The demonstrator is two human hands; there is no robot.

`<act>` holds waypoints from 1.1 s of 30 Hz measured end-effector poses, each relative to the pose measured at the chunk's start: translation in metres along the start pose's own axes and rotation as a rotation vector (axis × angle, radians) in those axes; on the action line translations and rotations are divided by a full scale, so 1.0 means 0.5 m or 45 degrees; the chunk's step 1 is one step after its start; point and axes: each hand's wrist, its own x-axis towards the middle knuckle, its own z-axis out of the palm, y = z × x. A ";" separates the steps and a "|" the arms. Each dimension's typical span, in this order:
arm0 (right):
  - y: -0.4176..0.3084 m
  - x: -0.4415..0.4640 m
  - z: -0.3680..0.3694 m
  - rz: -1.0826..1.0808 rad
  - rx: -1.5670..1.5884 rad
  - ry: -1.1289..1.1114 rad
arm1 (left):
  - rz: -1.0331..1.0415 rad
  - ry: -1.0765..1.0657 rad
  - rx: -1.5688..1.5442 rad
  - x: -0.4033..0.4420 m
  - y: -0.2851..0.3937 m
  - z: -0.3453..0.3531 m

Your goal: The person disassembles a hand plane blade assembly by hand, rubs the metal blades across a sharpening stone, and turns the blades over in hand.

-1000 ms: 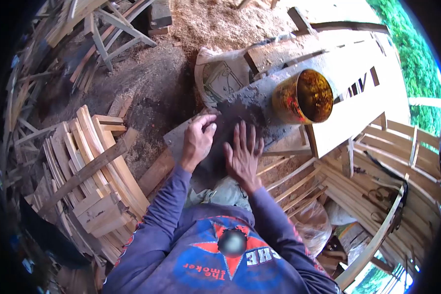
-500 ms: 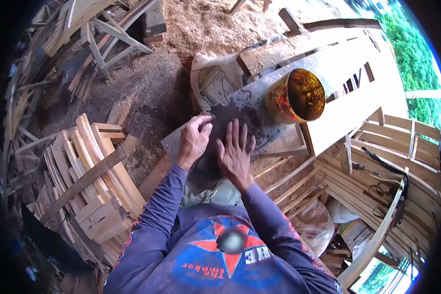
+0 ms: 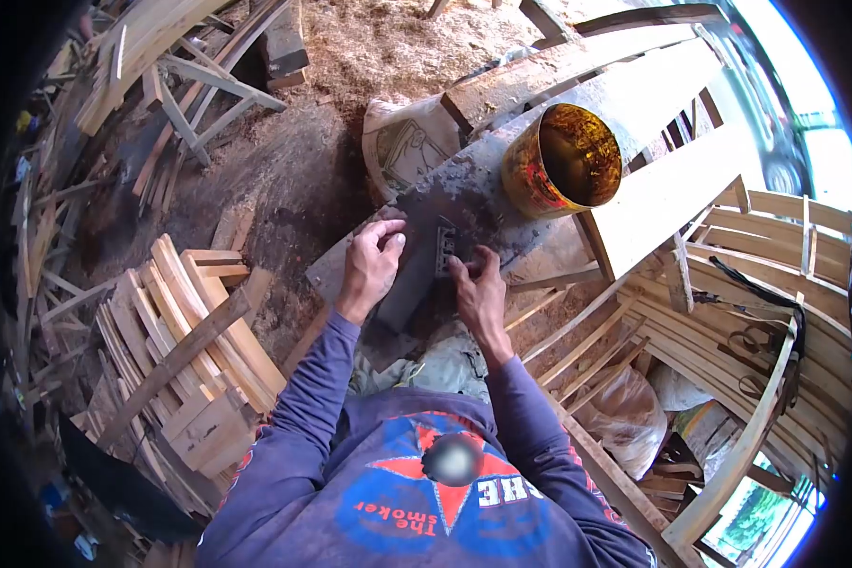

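My left hand (image 3: 372, 273) is closed, its thumb and bent fingers drawn together at the left side of a dark flat piece (image 3: 413, 276). Whatever it grips is too dark and small to make out. Pale lettering (image 3: 443, 252) shows on the dark surface between my hands. My right hand (image 3: 483, 295) is at the right of the lettering, fingers bent, with a gap between thumb and forefinger and nothing visible in it. Beyond it, a yellow and red open tin (image 3: 560, 161), dark inside, stands on the stained board (image 3: 336, 270).
Cut wooden slats (image 3: 204, 331) are stacked at the left under a crossing plank. A printed sack (image 3: 402, 147) lies beyond the board. Long pale planks (image 3: 672, 204) extend to the right. Wooden rails and a plastic bag (image 3: 625, 417) are at the lower right. Sawdust covers the ground.
My right hand has lifted from lying flat with spread fingers, moved right and bent its fingers, uncovering the lettering. My left hand keeps nearly the same pose. The view has shifted slightly.
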 end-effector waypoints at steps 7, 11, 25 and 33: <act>-0.004 -0.016 0.006 0.066 0.452 -0.152 | -0.025 -0.023 -0.162 -0.041 -0.027 -0.012; -0.047 -0.101 -0.036 0.569 1.579 -0.561 | 0.111 -0.322 -0.487 -0.092 0.045 -0.039; -0.108 -0.158 -0.116 0.348 1.840 -1.146 | -0.238 -0.328 -0.830 -0.190 0.214 -0.116; -0.136 -0.179 -0.131 0.059 1.285 -0.962 | -0.270 -0.193 -0.740 -0.209 0.245 -0.140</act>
